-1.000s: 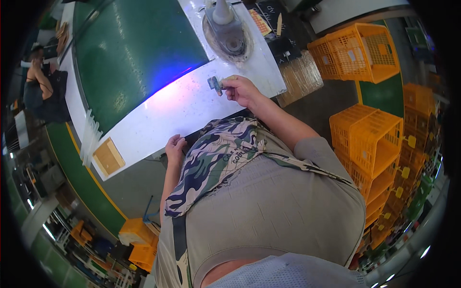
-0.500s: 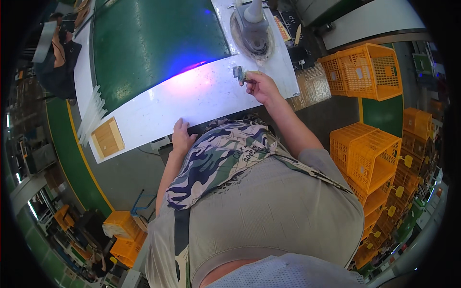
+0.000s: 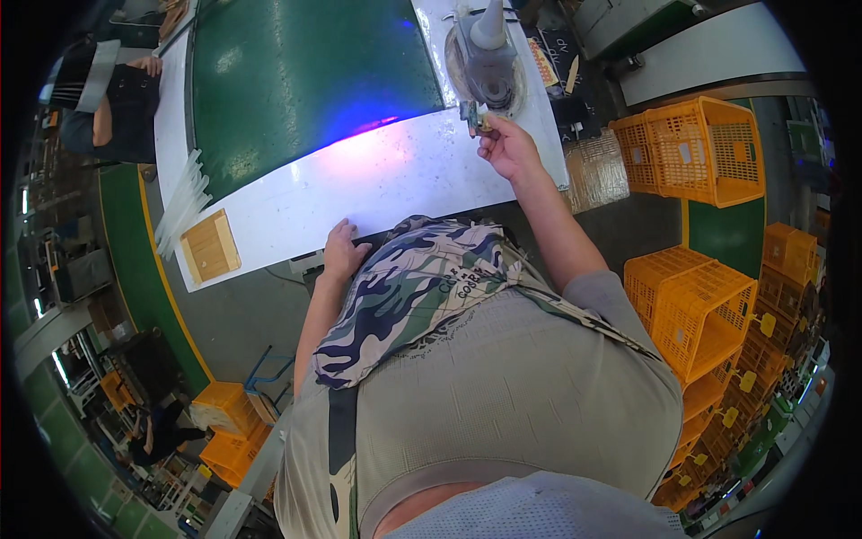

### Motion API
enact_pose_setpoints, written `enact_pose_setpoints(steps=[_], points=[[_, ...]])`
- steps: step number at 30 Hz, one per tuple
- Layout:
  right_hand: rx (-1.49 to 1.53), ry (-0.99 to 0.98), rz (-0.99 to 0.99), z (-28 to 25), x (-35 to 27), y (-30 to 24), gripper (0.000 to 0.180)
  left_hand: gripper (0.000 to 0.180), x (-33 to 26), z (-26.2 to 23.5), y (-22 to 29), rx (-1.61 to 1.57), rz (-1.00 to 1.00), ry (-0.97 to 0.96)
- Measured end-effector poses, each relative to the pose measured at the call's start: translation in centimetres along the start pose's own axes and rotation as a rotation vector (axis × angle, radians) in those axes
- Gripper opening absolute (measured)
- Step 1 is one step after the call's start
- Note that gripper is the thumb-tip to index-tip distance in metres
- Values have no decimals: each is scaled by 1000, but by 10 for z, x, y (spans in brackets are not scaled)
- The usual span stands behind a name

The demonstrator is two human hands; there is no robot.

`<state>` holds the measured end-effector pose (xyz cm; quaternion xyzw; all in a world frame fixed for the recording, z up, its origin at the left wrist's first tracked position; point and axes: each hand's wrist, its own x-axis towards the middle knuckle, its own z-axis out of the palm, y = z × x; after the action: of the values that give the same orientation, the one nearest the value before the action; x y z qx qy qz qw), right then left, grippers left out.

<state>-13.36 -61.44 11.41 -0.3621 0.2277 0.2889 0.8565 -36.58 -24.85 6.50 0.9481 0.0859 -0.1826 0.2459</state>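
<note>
Between the thumb and fingers of my right hand (image 3: 508,148) is a small stained brush-like tool (image 3: 470,116), dark with a greenish, blocky head. I hold it over the white tabletop (image 3: 404,180), beside the near side of a round, residue-crusted dish (image 3: 515,101). In that dish stands a grey translucent container (image 3: 483,52) with a white cone-shaped top. My left hand (image 3: 341,252) rests at the table's near edge, its fingers open and holding nothing.
A green conveyor belt (image 3: 314,72) runs beyond the white strip, lit blue and pink. At left lie clear plastic strips (image 3: 184,205) and a wooden board (image 3: 211,246). Orange crates (image 3: 687,148) stand at right. Another person (image 3: 126,108) is at the far left.
My right hand has moved slightly away from me and to the right, bringing the brush-like tool closer to the round dish. The whole view has shifted a little. My left hand stays at the edge.
</note>
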Motion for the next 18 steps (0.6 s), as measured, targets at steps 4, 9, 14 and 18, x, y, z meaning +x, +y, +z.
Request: enact_pose_setpoints(steps=[4, 9, 14, 18], points=[[-2, 35, 17, -4, 4, 2, 14, 58, -2, -2, 3, 10, -8, 1], [-12, -1, 27, -10, 5, 0, 11, 56, 5, -9, 12, 26, 9, -4], [-27, 28, -4, -12, 5, 4, 10, 55, 11, -14, 14, 68, -2, -47], [-79, 56, -32, -17, 1, 5, 13, 56, 17, -15, 7, 96, 3, -78]])
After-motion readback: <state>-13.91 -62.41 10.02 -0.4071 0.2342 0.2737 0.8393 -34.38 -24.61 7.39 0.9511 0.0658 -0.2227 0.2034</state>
